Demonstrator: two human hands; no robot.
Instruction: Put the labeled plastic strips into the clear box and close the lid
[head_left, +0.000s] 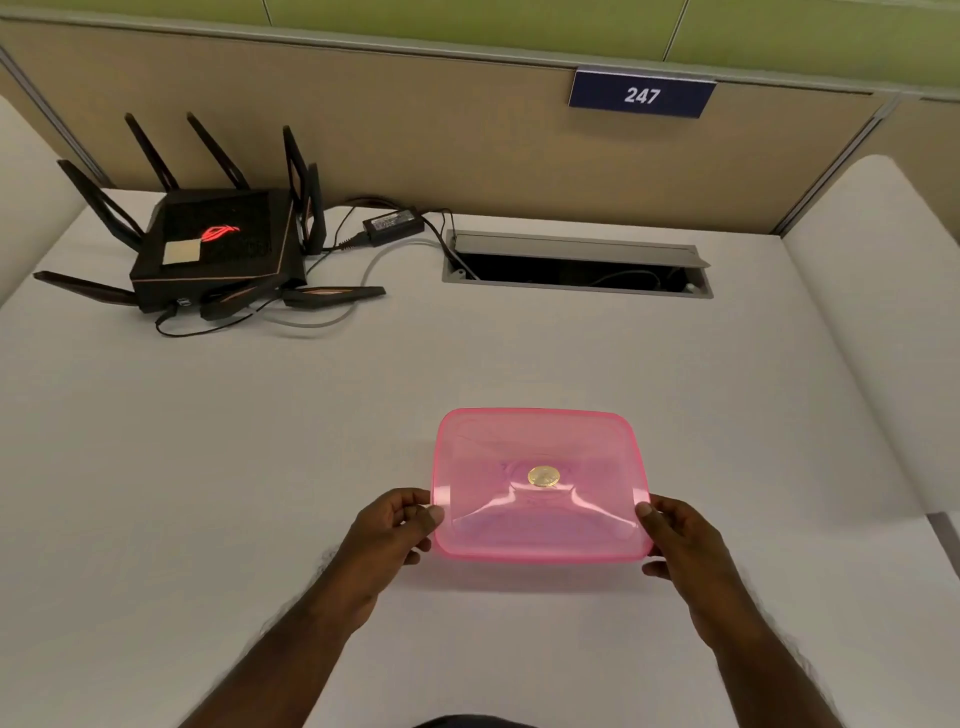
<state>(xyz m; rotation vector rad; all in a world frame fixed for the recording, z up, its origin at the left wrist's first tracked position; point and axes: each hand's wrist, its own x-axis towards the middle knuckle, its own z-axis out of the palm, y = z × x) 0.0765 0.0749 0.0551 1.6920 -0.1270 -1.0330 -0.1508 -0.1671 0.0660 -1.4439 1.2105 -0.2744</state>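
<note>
On the desk (208, 467), hands grip the lidded box (540, 488) crosswise.

The translucent pink plastic lid (540, 483) bears a round gold sticker (544, 476); the black router (215, 247) glows red on the white table (208, 467).

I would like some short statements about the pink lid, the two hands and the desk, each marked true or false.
1. Both hands hold the pink lid, the left hand at its left edge and the right hand at its right edge. True.
2. A round gold sticker sits near the middle of the lid. True.
3. The sign on the partition reads 742. False: it reads 247.
4. The black router stands to the right of the cable hatch. False: it stands to its left.
5. Labeled plastic strips lie loose on the desk. False: none show there.
</note>
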